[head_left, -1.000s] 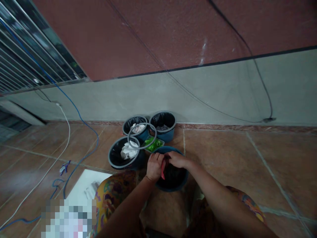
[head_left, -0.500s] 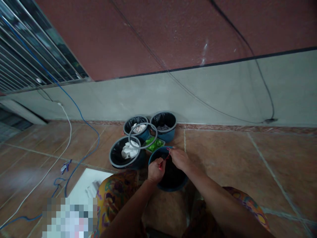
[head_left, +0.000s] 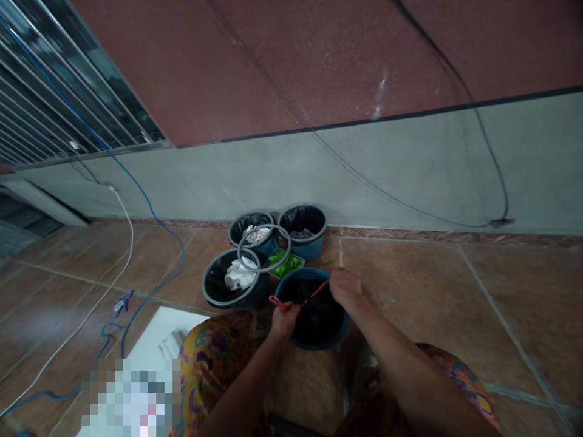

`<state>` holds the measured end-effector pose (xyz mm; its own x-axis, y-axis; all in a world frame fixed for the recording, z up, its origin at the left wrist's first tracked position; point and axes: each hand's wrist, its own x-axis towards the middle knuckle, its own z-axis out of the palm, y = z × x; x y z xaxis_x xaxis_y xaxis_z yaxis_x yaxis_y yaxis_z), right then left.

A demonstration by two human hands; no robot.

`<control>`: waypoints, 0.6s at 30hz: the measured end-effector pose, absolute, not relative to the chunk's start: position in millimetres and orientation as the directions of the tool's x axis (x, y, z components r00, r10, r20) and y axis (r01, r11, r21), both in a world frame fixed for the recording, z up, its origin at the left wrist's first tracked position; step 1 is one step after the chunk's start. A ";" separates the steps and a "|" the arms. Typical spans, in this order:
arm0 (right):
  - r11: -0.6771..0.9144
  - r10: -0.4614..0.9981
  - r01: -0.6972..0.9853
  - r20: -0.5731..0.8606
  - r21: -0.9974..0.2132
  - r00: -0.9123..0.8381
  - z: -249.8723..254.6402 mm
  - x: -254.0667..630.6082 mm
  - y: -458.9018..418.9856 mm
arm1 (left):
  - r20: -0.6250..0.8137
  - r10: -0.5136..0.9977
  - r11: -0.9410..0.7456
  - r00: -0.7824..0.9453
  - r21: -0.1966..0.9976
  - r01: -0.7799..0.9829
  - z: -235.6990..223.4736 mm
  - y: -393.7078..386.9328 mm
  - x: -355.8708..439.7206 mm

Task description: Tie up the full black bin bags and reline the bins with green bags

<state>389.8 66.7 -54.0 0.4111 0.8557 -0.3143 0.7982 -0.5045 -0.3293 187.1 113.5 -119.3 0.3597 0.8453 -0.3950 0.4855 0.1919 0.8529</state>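
Note:
A blue bin lined with a black bag (head_left: 337, 335) stands on the tiled floor right in front of me. Above its mouth I stretch a thin red band (head_left: 304, 298) between both hands. My left hand (head_left: 285, 317) pinches the band's looped left end near the bin's left rim. At the bin's far right rim my right hand (head_left: 346, 286) is closed on the other end.
Three more black-lined bins (head_left: 231, 284) (head_left: 254, 229) (head_left: 302, 224) stand behind, two holding crumpled white paper. A grey ring (head_left: 263, 247) rests across them, beside a tray of green items (head_left: 285, 265). Blue and white cables (head_left: 150, 218) trail at left. White paper (head_left: 157, 343) lies near my knee.
My hands have drawn apart over the blue bin, the left moving left and the right moving right, and the red band is now pulled out into a taut line.

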 end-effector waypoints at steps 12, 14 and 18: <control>-0.285 0.953 0.611 -0.285 -0.739 0.100 -35.3 385.6 68.6 | -0.442 0.742 0.516 0.505 0.856 -0.009 -96.5 130.5 213.3; -0.224 0.965 0.562 -0.263 -0.796 0.012 -41.2 380.9 69.5 | -0.355 0.732 0.392 0.582 0.918 0.067 -99.6 131.8 214.7; -0.087 0.986 0.528 -0.150 -0.845 -0.078 -45.9 371.4 72.8 | -0.231 0.738 0.104 0.634 0.967 0.231 -105.8 133.1 217.8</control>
